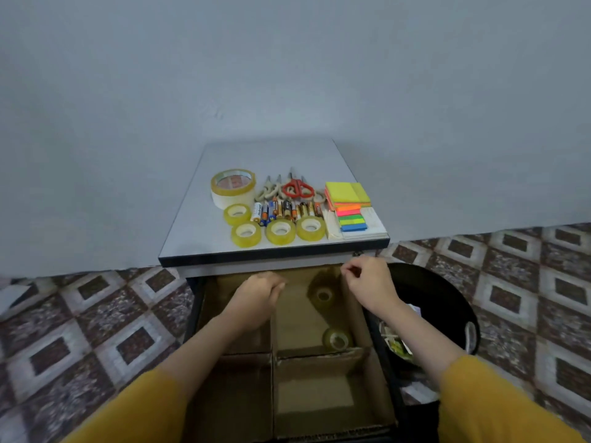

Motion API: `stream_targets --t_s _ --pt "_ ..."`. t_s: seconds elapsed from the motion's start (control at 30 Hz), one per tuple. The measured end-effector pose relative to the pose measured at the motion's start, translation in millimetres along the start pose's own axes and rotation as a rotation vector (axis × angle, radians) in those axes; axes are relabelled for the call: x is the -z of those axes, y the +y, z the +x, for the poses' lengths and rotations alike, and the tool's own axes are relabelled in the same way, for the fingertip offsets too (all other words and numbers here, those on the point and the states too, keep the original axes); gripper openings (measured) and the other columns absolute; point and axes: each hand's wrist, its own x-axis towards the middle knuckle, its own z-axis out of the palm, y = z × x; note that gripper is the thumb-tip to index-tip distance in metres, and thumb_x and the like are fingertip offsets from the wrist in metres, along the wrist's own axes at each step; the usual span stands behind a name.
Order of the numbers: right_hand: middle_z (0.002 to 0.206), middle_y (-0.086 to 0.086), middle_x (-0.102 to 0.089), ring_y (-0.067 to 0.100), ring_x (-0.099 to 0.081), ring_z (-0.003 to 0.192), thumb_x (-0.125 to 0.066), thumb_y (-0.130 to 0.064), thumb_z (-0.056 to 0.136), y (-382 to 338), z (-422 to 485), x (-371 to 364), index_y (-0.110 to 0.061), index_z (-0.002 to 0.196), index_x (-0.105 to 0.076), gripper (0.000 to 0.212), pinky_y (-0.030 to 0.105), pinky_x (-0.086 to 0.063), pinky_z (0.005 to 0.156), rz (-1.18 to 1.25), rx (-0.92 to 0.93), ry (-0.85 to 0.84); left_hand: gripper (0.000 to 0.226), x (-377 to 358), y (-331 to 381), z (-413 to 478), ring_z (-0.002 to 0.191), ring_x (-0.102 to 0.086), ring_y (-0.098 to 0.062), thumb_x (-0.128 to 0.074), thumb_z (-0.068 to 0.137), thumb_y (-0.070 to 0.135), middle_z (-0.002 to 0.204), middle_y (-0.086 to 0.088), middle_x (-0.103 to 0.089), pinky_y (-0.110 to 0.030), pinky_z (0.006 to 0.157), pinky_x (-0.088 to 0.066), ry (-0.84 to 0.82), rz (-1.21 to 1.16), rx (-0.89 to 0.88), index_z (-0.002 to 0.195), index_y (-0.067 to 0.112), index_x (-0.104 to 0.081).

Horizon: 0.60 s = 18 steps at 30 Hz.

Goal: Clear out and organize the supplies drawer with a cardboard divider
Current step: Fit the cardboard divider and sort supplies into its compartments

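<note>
The open drawer (382, 343) below the cabinet top holds a brown cardboard divider (307, 358) that splits it into several compartments. Two small yellow tape rolls (323, 295) (337, 339) lie in the back right compartment. My left hand (259, 295) is curled over the top of the divider's centre wall near the back. My right hand (367, 282) pinches the top back corner of the divider's right wall. The front compartments look bare.
On the cabinet top (271, 155) lie a large tape roll (232, 187), several small tape rolls (280, 231), batteries (281, 211), scissors (297, 187) and sticky notes (347, 195). A black bin (441, 292) with scraps stands right of the drawer on the tiled floor.
</note>
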Motion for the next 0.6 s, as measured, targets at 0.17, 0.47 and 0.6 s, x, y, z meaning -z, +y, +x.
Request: stream_targets --t_s 0.17,0.47,0.6 --pt "0.093 0.0 -0.064 0.004 -0.051 0.082 -0.06 -0.014 0.089 -18.3 8.2 14.7 -0.01 0.096 -0.071 0.013 0.006 -0.032 0.064 0.005 0.06 0.049 0.028 26.4 -7.5 -13.3 0.111 -0.052 -0.005 -0.044 0.098 0.024 0.121 0.008 -0.06 -0.017 0.093 -0.038 0.039 -0.051 -0.004 0.122 0.022 -0.058" --pt "0.086 0.007 -0.069 0.011 -0.052 0.072 -0.063 -0.009 0.086 -55.9 38.5 25.7 -0.003 0.085 -0.073 0.012 0.022 -0.04 0.07 0.076 0.152 0.143 0.017 72.6 -18.6 -6.3 0.079 -0.06 -0.006 -0.06 0.089 0.02 0.09 0.004 -0.069 -0.024 0.075 -0.052 0.293 -0.108 -0.04 0.101 0.015 -0.071" --pt "0.088 0.008 -0.069 0.012 -0.052 0.074 -0.065 -0.009 0.085 -68.1 53.4 23.7 -0.003 0.084 -0.073 0.01 0.025 -0.042 0.071 0.107 0.19 0.146 0.014 92.3 -33.7 11.8 0.069 -0.056 -0.005 -0.063 0.087 0.018 0.085 0.002 -0.07 -0.012 0.063 -0.043 0.458 -0.106 -0.006 0.095 0.011 -0.073"
